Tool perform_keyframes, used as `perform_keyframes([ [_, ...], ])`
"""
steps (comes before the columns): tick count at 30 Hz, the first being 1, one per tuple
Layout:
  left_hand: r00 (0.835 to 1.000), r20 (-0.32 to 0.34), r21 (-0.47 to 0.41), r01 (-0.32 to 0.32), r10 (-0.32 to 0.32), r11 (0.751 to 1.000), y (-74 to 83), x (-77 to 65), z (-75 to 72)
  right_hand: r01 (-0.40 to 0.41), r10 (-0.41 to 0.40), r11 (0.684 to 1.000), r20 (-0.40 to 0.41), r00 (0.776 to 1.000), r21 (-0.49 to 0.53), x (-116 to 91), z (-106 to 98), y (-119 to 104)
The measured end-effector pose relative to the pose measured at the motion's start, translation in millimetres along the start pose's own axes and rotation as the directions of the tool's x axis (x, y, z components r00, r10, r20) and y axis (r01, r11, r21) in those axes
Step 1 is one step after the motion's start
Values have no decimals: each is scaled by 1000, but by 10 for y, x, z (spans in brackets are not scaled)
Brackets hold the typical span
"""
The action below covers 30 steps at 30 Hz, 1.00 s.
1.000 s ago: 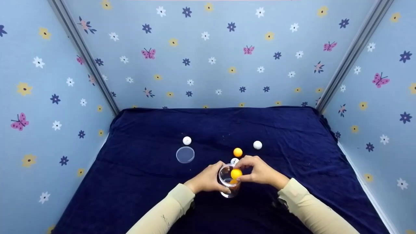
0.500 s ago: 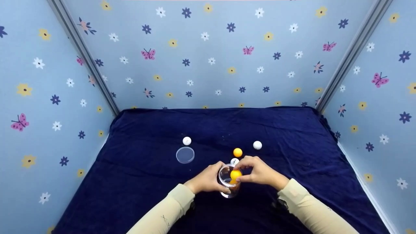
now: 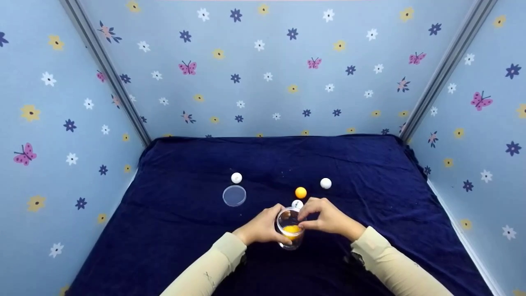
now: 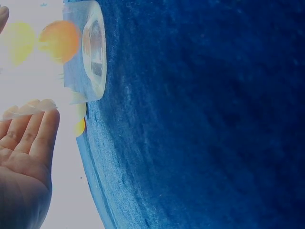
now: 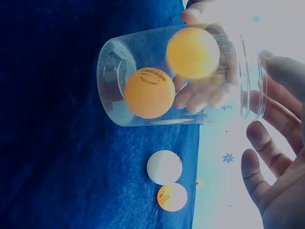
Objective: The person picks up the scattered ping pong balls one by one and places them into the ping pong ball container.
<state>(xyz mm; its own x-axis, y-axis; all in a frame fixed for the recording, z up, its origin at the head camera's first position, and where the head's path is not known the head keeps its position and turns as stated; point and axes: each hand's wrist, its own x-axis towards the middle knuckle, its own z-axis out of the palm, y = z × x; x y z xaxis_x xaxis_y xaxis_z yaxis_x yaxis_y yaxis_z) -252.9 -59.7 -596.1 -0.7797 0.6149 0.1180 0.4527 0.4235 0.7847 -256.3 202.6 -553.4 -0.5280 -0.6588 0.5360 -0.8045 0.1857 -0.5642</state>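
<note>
A clear plastic jar point(image 3: 288, 241) stands uncapped near the front of the cloth, and my left hand point(image 3: 263, 226) grips its side. Two orange table tennis balls are inside: a lower ball point(image 5: 150, 93) close to the bottom and an upper ball point(image 5: 193, 52) above it, slightly blurred. At the jar's mouth is my right hand point(image 3: 326, 217), its thumb and fingers apart with nothing between them. Just behind the jar lie a white ball point(image 3: 297, 204), partly hidden, and an orange ball point(image 3: 301, 193).
The round clear lid point(image 3: 234, 196) lies flat to the left, a white ball point(image 3: 236, 178) behind it. Another white ball point(image 3: 325, 183) rests to the right. Dark blue cloth point(image 3: 185, 230) covers the table, with patterned walls point(image 3: 263, 94) at the back and sides.
The orange ball that my right fingers held at the jar's mouth has been let go and is now down inside the jar. My left hand has stayed in place.
</note>
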Motion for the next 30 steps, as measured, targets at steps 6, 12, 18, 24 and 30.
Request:
perform_keyframes([
  [6,1000,2,-11,-3,3,1000,4,-7,1,-22,22,1000,-18,1000,5,5,13,7],
  [12,1000,5,-19,2,-2,1000,0,-9,-4,-23,23,1000,-67,998,5,40,-42,8],
  [18,1000,4,-23,-4,4,1000,-8,-6,-4,-43,42,999,-137,990,1,58,-86,33],
  [24,1000,6,-30,-12,12,999,-11,-9,-4,-124,124,992,-177,976,11,31,-105,86],
  [30,1000,0,-30,-14,14,999,-22,-9,9,-168,169,986,-213,962,21,-3,-101,136],
])
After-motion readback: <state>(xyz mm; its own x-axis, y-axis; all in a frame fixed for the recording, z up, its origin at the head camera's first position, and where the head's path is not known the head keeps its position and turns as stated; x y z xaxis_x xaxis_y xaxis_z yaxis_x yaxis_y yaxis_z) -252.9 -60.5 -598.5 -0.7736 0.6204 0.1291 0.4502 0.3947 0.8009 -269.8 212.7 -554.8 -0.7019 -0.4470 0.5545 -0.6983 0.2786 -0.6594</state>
